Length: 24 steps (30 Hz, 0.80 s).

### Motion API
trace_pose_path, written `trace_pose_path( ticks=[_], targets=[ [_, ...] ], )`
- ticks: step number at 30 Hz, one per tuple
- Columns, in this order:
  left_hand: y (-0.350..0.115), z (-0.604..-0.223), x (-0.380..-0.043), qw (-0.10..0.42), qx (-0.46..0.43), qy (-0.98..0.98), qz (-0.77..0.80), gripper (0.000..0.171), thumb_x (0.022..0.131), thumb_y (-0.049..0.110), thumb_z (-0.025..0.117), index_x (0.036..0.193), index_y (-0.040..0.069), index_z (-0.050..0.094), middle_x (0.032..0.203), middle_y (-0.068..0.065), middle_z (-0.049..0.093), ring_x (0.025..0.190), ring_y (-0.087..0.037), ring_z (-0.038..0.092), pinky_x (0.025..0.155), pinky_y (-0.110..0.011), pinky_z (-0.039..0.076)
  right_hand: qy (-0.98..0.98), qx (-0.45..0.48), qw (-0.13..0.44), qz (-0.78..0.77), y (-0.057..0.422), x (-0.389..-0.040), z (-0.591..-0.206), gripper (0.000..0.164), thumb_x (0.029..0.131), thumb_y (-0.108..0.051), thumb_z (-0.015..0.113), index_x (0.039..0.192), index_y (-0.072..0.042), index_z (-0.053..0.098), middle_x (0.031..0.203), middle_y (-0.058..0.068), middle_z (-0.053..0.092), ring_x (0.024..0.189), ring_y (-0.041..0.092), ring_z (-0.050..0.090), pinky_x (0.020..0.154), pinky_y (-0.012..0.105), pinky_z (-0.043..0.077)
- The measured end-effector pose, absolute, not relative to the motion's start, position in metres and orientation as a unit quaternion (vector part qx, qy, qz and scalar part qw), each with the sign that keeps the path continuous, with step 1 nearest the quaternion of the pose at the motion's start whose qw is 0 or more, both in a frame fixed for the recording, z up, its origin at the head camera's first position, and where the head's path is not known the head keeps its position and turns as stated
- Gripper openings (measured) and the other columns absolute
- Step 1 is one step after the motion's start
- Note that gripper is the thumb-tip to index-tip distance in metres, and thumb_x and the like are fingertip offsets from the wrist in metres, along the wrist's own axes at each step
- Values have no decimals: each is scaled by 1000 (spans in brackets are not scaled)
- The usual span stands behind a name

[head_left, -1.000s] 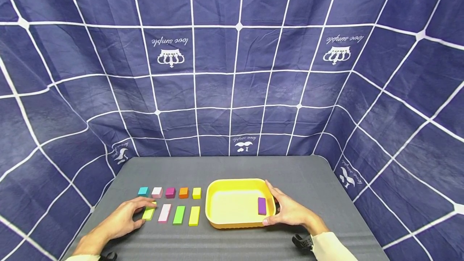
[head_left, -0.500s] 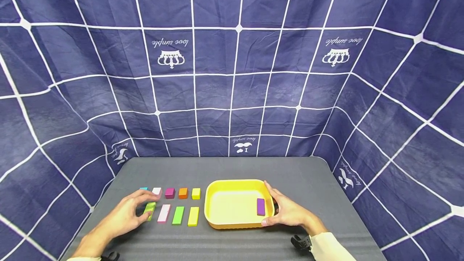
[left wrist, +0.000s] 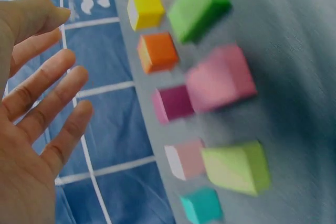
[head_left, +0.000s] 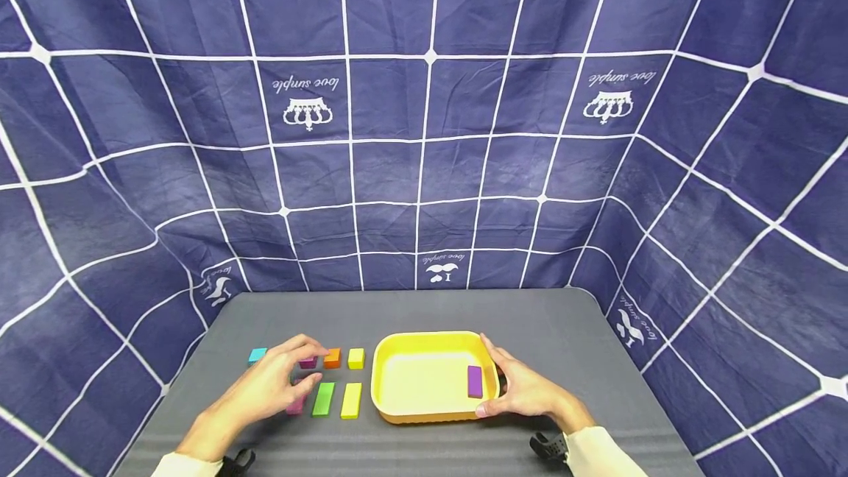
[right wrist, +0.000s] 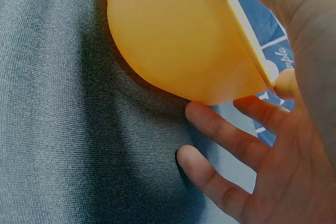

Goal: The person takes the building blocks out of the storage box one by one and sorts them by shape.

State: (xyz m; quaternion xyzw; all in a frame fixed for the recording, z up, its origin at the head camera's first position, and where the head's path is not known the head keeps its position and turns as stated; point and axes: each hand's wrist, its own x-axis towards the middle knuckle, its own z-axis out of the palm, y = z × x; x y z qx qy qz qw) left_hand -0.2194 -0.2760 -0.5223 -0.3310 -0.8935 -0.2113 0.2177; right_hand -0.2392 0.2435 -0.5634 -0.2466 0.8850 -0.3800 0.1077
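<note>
My left hand point(head_left: 268, 383) hovers over the left end of two rows of coloured blocks, fingers and thumb spread with nothing between them. Beneath it, the hand hides the yellow-green block point(left wrist: 233, 167) and the pale pink cube point(left wrist: 185, 160) in the head view. Partly covered there are the pink block point(left wrist: 218, 80) and the magenta cube point(head_left: 308, 363). My right hand point(head_left: 526, 387) holds the right end of a yellow tray point(head_left: 397, 416), thumb at its front corner and index finger at the back one. Inside the tray lies a purple block point(head_left: 475, 381), near the right wall.
Right of my left hand stand an orange cube point(head_left: 333, 358), a yellow cube point(head_left: 356, 358), a green block point(head_left: 323, 399) and a yellow block point(head_left: 351, 400). A teal cube point(head_left: 257, 355) sits at the far left. Blue gridded cloth point(head_left: 391, 175) walls in the grey table point(head_left: 530, 315).
My left hand has left the yellow-green block and moved right, across the pale pink cube, towards the magenta cube. My right hand has stayed at the tray; the head view has shifted slightly.
</note>
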Motion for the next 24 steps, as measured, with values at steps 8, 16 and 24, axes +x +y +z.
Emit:
trace_pose_path(
  ticks=[8, 16, 24],
  targets=[
    [-234, -507, -232, 145, -344, -904, -209, 43, 96, 10, 94, 136, 21, 83, 130, 6, 78, 111, -17, 80, 93, -42, 70, 888, -249, 104, -372, 243, -239, -568, 146, 82, -45, 107, 187, -6, 14, 182, 27, 43, 165, 44, 48, 136, 51, 42],
    [-189, -497, -252, 95, -364, -902, -211, 42, 99, 15, 91, 141, 17, 81, 133, 0, 79, 113, -16, 78, 97, -41, 69, 894, -242, 105, -363, 243, -241, -566, 147, 81, -48, 107, 187, -6, 13, 182, 27, 43, 164, 45, 49, 135, 62, 43],
    [-147, -491, -267, 38, -380, -900, -208, 41, 104, 23, 88, 144, 18, 80, 136, -1, 78, 112, -23, 79, 102, -41, 67, 895, -242, 106, -360, 243, -241, -564, 148, 81, -48, 107, 187, -6, 13, 180, 26, 46, 162, 42, 51, 135, 58, 44]
  ],
)
